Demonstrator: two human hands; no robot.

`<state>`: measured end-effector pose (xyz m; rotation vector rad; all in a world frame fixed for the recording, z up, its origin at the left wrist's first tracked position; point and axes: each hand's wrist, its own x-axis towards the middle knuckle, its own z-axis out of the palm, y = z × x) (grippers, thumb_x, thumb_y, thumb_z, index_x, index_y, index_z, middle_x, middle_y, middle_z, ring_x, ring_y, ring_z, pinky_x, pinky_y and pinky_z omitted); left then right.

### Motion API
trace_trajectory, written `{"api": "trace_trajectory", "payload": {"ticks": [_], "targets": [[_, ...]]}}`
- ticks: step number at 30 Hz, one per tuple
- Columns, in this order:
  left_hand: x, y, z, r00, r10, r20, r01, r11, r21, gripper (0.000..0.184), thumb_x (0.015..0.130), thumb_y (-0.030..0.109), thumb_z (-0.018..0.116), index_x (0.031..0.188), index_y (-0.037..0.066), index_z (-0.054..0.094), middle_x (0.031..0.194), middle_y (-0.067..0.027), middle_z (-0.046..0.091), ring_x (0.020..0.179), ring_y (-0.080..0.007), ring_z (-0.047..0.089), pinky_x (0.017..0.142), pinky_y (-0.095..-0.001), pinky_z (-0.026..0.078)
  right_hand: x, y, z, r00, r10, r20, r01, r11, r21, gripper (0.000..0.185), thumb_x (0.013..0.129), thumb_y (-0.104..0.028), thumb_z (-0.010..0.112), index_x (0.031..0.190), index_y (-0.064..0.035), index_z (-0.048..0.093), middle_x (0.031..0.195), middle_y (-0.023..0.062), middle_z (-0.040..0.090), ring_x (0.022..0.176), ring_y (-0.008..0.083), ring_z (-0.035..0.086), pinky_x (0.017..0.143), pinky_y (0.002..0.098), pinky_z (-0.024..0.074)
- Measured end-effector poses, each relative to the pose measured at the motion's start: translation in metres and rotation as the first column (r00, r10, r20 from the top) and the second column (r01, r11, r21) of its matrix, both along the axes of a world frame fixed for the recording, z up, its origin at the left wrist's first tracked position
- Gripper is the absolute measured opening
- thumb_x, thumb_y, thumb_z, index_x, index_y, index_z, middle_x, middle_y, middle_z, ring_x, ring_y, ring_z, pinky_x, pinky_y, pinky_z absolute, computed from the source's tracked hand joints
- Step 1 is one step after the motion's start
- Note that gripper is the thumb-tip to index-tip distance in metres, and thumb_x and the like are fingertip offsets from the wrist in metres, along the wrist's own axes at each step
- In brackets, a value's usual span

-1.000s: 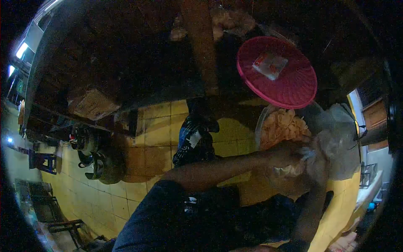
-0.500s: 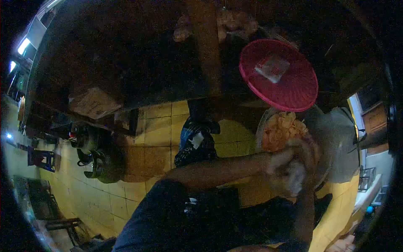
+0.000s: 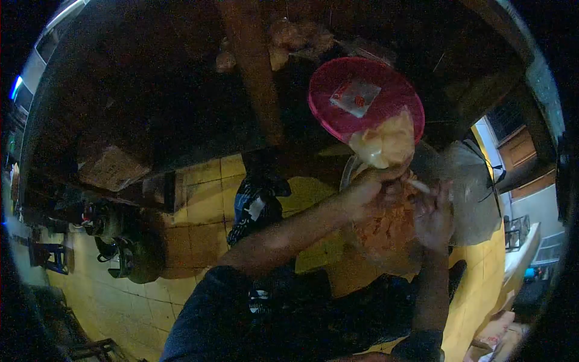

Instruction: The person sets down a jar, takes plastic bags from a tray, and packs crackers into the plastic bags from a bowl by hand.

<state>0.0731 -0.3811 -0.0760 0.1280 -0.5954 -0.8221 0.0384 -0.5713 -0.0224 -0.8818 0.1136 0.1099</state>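
Observation:
A filled clear plastic bag (image 3: 389,142) with pale yellowish contents hangs in front of the pink round woven tray (image 3: 338,78). My left hand (image 3: 386,186) is closed around its gathered neck. A whitish twisted end (image 3: 420,186) sticks out toward my right hand (image 3: 434,217), whose fingers are pinched at that end. Under both hands stands a wide tub (image 3: 348,175) with many orange chip-like pieces (image 3: 386,238), partly hidden by my hands and forearm. A flat clear packet with red print (image 3: 357,98) lies on the tray.
A large translucent plastic sack (image 3: 476,199) stands right of the tub. Several filled bags (image 3: 295,39) lie on the dark tabletop. Green gas cylinders (image 3: 139,256) stand on the yellow tiled floor at left, near a cardboard box (image 3: 114,169). A dark stool (image 3: 54,256) is farther left.
My hands were blurred together over the tub; now they are slightly apart, and the filled bag shows upright above my left hand. The view has shifted, moving the tray leftward.

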Motion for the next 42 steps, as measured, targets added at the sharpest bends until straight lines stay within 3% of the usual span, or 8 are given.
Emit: {"api": "trace_trajectory", "payload": {"ticks": [5, 8, 10, 13, 22, 29, 35, 42], "targets": [[-0.03, -0.001, 0.066, 0.878, 0.424, -0.222, -0.343, 0.881, 0.327, 0.021, 0.095, 0.025, 0.046, 0.108, 0.011, 0.053, 0.089, -0.0003, 0.058, 0.076, -0.0117, 0.056, 0.07, -0.0285, 0.047, -0.01, 0.003, 0.022, 0.964, 0.168, 0.205, -0.204, 0.963, 0.173, 0.016, 0.093, -0.025, 0.053, 0.105, -0.0142, 0.054, 0.095, -0.002, 0.056, 0.083, 0.0129, 0.05, 0.076, 0.0307, 0.044], [-0.029, -0.008, 0.056, 0.865, 0.497, -0.064, -0.414, 0.781, 0.468, 0.018, 0.094, 0.029, 0.048, 0.094, 0.013, 0.053, 0.073, 0.0023, 0.05, 0.066, -0.0092, 0.048, 0.063, -0.025, 0.042, -0.021, 0.022, 0.037, 0.941, -0.286, 0.182, 0.31, 0.944, -0.118, 0.017, 0.094, -0.024, 0.05, 0.095, -0.0079, 0.052, 0.071, -0.0002, 0.053, 0.062, 0.0109, 0.048, 0.066, 0.0262, 0.0419], [-0.025, -0.004, 0.044, 0.885, 0.462, -0.06, -0.387, 0.801, 0.457, 0.018, 0.094, 0.03, 0.048, 0.095, 0.013, 0.053, 0.074, 0.0025, 0.05, 0.066, -0.0096, 0.048, 0.063, -0.0257, 0.042, -0.019, -0.015, 0.022, 0.973, -0.063, 0.223, 0.201, 0.708, -0.677, 0.009, 0.092, -0.012, 0.051, 0.095, -0.0045, 0.056, 0.091, 0.0068, 0.057, 0.083, 0.0158, 0.054, 0.078, 0.0315, 0.045], [-0.02, 0.001, 0.047, 0.879, 0.469, -0.085, -0.403, 0.826, 0.394, 0.019, 0.094, 0.031, 0.049, 0.096, 0.013, 0.053, 0.075, 0.0031, 0.05, 0.065, -0.0099, 0.048, 0.062, -0.0271, 0.043, -0.017, -0.021, 0.024, 0.842, 0.328, 0.429, 0.18, 0.579, -0.795, 0.01, 0.092, -0.009, 0.048, 0.088, -0.0033, 0.055, 0.085, 0.0069, 0.057, 0.078, 0.0162, 0.055, 0.074, 0.0294, 0.0458], [-0.021, 0.007, 0.064, 0.724, 0.585, -0.364, -0.456, 0.803, 0.383, 0.018, 0.087, 0.032, 0.061, 0.089, 0.016, 0.053, 0.076, 0.0038, 0.054, 0.067, -0.01, 0.053, 0.06, -0.0274, 0.044, -0.026, -0.002, 0.0, 0.761, 0.637, 0.122, -0.472, 0.673, -0.57, 0.015, 0.091, -0.016, 0.051, 0.088, -0.0032, 0.057, 0.082, 0.0085, 0.059, 0.071, 0.0176, 0.057, 0.074, 0.0302, 0.0492], [-0.025, -0.008, 0.032, 0.889, 0.448, -0.098, -0.367, 0.823, 0.433, 0.025, 0.089, 0.039, 0.055, 0.096, 0.015, 0.055, 0.082, -0.0012, 0.059, 0.078, -0.0118, 0.056, 0.07, -0.0313, 0.048, -0.026, 0.015, 0.002, 0.689, 0.651, 0.317, -0.169, 0.57, -0.804, 0.036, 0.088, -0.025, 0.06, 0.114, -0.0026, 0.051, 0.082, 0.01, 0.06, 0.07, 0.018, 0.058, 0.066, 0.0297, 0.0479], [-0.028, -0.012, 0.038, 0.882, 0.47, -0.043, -0.345, 0.703, 0.622, 0.022, 0.09, 0.033, 0.054, 0.098, 0.013, 0.056, 0.082, -0.0007, 0.059, 0.076, -0.012, 0.059, 0.07, -0.0256, 0.049, -0.022, 0.005, -0.011, 0.971, 0.201, 0.129, -0.213, 0.973, 0.087, 0.022, 0.089, -0.02, 0.057, 0.108, -0.0087, 0.052, 0.1, 0.0069, 0.058, 0.094, 0.0161, 0.052, 0.088, 0.0312, 0.0394], [-0.038, 0.002, 0.088, 0.888, 0.395, -0.236, -0.283, 0.873, 0.397, 0.019, 0.095, 0.026, 0.044, 0.095, 0.008, 0.052, 0.062, 0.0013, 0.045, 0.048, -0.0096, 0.037, 0.044, -0.0235, 0.03, -0.013, -0.016, 0.026, 0.951, 0.161, 0.263, -0.156, 0.987, -0.039, 0.02, 0.092, -0.018, 0.054, 0.107, -0.0058, 0.052, 0.094, 0.003, 0.057, 0.09, 0.0174, 0.054, 0.073, 0.0285, 0.0436]]}}
